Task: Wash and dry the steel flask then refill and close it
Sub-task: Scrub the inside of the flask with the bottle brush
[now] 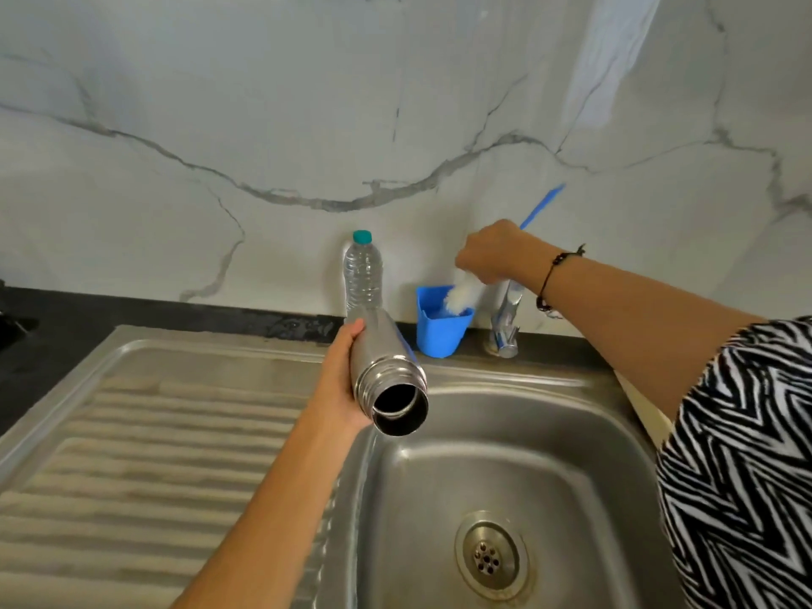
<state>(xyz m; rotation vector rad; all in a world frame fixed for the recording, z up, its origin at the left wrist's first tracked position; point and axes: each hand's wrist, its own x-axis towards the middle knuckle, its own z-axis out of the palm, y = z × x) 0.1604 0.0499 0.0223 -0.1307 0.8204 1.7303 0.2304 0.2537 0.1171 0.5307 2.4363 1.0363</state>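
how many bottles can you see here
2: the steel flask in the left hand over the sink, and a plastic water bottle against the wall. None looks hidden.

left hand [340, 380]: arm extended, fingers curled closed | right hand [494, 252]: raised, fist closed, wrist bent

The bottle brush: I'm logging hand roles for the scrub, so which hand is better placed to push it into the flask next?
The right hand. It already grips the bottle brush, bristles at the blue cup. The left hand is occupied holding the steel flask, its open mouth tilted over the sink.
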